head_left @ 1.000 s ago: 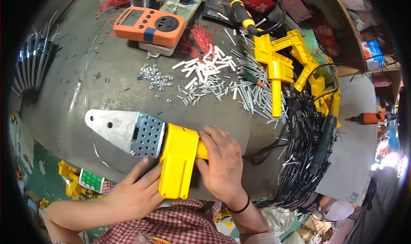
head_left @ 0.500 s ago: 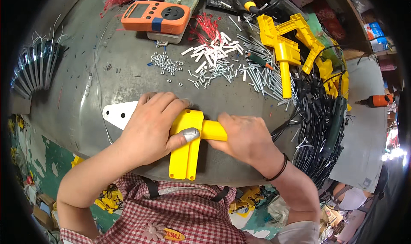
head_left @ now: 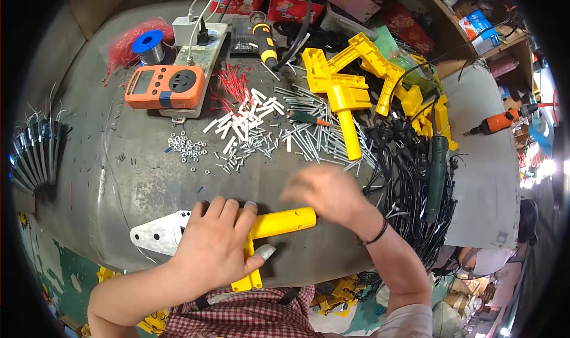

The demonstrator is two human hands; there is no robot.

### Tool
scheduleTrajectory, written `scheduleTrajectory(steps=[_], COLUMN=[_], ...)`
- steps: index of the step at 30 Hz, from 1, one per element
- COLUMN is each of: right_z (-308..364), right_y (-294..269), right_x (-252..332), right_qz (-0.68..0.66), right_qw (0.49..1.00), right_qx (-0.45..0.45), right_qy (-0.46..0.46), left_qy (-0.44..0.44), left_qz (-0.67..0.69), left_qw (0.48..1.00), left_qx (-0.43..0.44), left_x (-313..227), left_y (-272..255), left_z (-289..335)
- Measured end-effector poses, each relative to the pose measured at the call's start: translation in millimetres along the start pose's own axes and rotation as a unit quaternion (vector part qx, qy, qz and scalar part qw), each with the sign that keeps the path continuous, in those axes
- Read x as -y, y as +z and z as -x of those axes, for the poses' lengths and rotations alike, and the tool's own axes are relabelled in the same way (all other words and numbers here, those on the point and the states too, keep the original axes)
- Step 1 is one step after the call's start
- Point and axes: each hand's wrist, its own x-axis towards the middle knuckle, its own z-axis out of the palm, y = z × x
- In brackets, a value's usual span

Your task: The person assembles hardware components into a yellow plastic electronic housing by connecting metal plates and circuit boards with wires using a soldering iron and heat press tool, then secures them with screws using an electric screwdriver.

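Observation:
My left hand (head_left: 217, 243) is closed over a yellow plastic handle housing (head_left: 285, 221), thumb on the near side and fingers across the top. The housing lies at the near edge of the bench, its round handle pointing right with small holes along it. A pale metal plate (head_left: 155, 236) with dark holes sticks out to the left from beneath my palm. Just above the handle's right end, apart from it, is my right hand (head_left: 329, 192); its fingers are smeared by motion.
Nuts (head_left: 187, 147), short screws (head_left: 252, 145), white tubes (head_left: 237, 121) and long screws (head_left: 317, 139) lie beyond my hands. Other yellow housings (head_left: 347, 94) sit far right, near black cables (head_left: 409, 178) and a dark green electric screwdriver (head_left: 436, 178). An orange meter (head_left: 163, 87) stands far left.
My right hand has let go of the handle and lifted away from it. The housing has turned under my left hand, now showing the handle's holes. The whole view has shifted.

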Motion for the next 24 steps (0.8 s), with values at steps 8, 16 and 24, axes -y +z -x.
scheduleTrajectory(steps=[8, 16, 24], right_z=[-38.3, -54.8, -34.3], right_y=[2.1, 23.3, 7.8], right_x=[-11.1, 20.9, 42.3], right_qz=[0.144, 0.129, 0.017], right_qw=[0.982, 0.988, 0.995], right_qx=[-0.121, -0.073, -0.091], right_qy=[-0.03, -0.036, -0.026], left_qy=[-0.016, 0.032, -0.009], left_qz=[0.048, 0.008, 0.063], left_qw=[0.998, 0.993, 0.979], left_qx=[-0.03, -0.11, -0.192], left_x=[32.4, 81.0, 87.5], left_y=[-14.5, -0.4, -2.4], left_z=[-29.2, -52.2, -37.3])
